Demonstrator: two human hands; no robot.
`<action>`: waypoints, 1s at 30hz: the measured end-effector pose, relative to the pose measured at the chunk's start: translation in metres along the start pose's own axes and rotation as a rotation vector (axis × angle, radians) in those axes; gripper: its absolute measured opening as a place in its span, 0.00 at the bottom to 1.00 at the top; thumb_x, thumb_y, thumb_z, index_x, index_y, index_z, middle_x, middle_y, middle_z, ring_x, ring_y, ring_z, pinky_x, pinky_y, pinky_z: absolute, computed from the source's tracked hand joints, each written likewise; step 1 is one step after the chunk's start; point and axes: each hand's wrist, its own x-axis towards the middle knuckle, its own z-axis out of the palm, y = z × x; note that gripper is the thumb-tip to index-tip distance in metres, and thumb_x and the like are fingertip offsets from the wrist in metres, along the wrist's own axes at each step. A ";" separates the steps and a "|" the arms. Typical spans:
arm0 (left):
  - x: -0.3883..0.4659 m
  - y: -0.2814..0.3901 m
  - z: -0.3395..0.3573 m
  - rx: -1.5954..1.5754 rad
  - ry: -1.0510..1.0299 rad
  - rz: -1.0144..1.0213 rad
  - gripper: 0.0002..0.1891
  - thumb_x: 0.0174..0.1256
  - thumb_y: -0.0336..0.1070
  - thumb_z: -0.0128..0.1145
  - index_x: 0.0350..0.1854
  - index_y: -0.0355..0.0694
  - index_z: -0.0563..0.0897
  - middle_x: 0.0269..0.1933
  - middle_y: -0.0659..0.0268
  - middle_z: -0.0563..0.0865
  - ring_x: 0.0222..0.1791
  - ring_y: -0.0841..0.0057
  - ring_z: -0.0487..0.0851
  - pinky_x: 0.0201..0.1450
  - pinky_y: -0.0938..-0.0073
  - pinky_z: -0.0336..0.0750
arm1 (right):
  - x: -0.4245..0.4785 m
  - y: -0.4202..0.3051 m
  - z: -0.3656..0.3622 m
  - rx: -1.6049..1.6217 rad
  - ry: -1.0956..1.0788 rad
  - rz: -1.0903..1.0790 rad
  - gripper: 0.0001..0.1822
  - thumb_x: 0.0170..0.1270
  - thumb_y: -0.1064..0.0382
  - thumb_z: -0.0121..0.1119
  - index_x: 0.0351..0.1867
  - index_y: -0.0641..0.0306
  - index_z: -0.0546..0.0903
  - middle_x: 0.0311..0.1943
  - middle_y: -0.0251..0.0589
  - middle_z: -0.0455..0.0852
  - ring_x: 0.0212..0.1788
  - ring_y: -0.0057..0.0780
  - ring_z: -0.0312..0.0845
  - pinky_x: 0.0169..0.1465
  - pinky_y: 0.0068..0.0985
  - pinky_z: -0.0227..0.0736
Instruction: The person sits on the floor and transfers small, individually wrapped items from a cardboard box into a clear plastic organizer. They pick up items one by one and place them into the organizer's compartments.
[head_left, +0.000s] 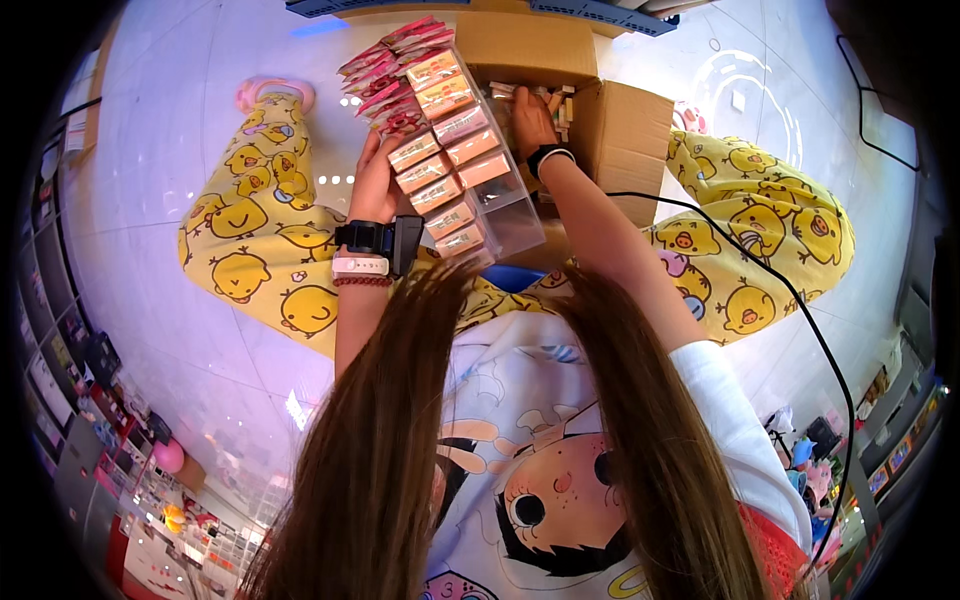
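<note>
My left hand (373, 176) grips the left side of a clear plastic display tray (521, 221), which is tilted in front of me. Small orange and pink printed boxes (439, 191) stand in two rows in it, and the near end of its right row shows bare plastic. Pink foil packets (397, 75) fill its far end. Inside an open cardboard carton (626, 142), my right hand (531, 120) reaches among small light-coloured boxes (561, 109). Its fingertips point down into the carton, so whether they hold anything is hidden.
A black cable (757, 262) runs from near the carton across my right leg. Blue plastic racks (600, 15) stand beyond the carton. My legs, in yellow printed trousers (247, 225), spread on either side over the pale tiled floor (165, 165). Shelves with goods line the left edge.
</note>
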 end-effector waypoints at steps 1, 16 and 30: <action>0.002 0.000 0.001 0.001 0.000 -0.009 0.17 0.68 0.31 0.46 0.59 0.42 0.68 0.50 0.65 0.80 0.49 0.75 0.79 0.51 0.72 0.74 | -0.005 0.008 0.010 0.041 0.004 0.038 0.10 0.60 0.75 0.42 0.43 0.69 0.67 0.38 0.63 0.78 0.45 0.55 0.74 0.48 0.41 0.71; -0.002 0.003 0.003 -0.027 0.023 -0.037 0.13 0.68 0.31 0.48 0.53 0.41 0.71 0.46 0.65 0.81 0.45 0.76 0.80 0.47 0.74 0.76 | 0.039 -0.053 0.009 0.125 -0.008 0.729 0.27 0.48 0.59 0.65 0.45 0.78 0.71 0.44 0.60 0.78 0.47 0.48 0.77 0.51 0.32 0.71; -0.002 0.001 0.002 -0.057 0.006 -0.007 0.14 0.67 0.30 0.49 0.54 0.39 0.71 0.45 0.64 0.81 0.44 0.75 0.81 0.45 0.75 0.77 | -0.005 -0.039 -0.064 0.370 0.288 0.593 0.33 0.36 0.51 0.71 0.39 0.76 0.74 0.33 0.58 0.84 0.36 0.53 0.81 0.43 0.38 0.77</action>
